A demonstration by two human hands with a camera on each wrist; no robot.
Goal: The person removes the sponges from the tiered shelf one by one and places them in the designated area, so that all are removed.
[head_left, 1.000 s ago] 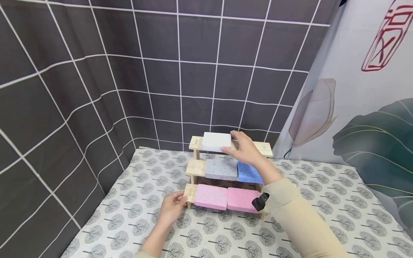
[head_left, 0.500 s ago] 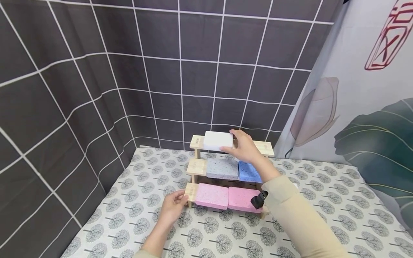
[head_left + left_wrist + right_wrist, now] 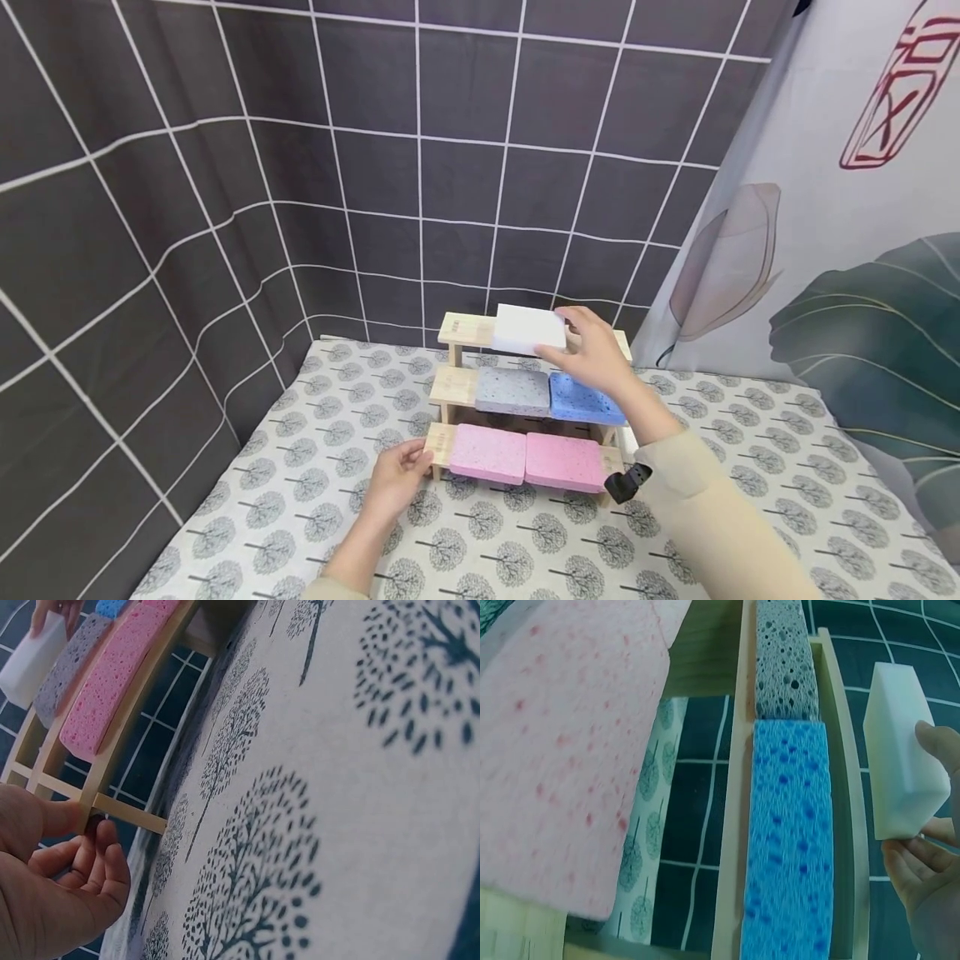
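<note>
My right hand (image 3: 594,352) grips a white sponge (image 3: 529,327) by its right end, over the top tier of a three-step wooden rack (image 3: 454,385). In the right wrist view, background shows between the white sponge (image 3: 904,750) and the rack's top board. At the rack's lower left corner, my left hand (image 3: 397,479) pinches the end of the bottom board between thumb and fingers, seen close in the left wrist view. On the middle tier lie a grey sponge (image 3: 513,392) and a blue sponge (image 3: 585,400). The bottom tier bears a light pink sponge (image 3: 487,452) and a deeper pink one (image 3: 564,462).
The rack stands on a table covered by a tree-print cloth (image 3: 330,437). Close behind hangs a dark curtain (image 3: 465,175) with a white grid, and a pale printed curtain (image 3: 810,250) hangs at the right. Something white (image 3: 628,438) shows beside the rack's right end.
My right hand has moved the white sponge to the right along the top tier, and the sponge now sits slightly turned. My left hand keeps its hold on the rack.
</note>
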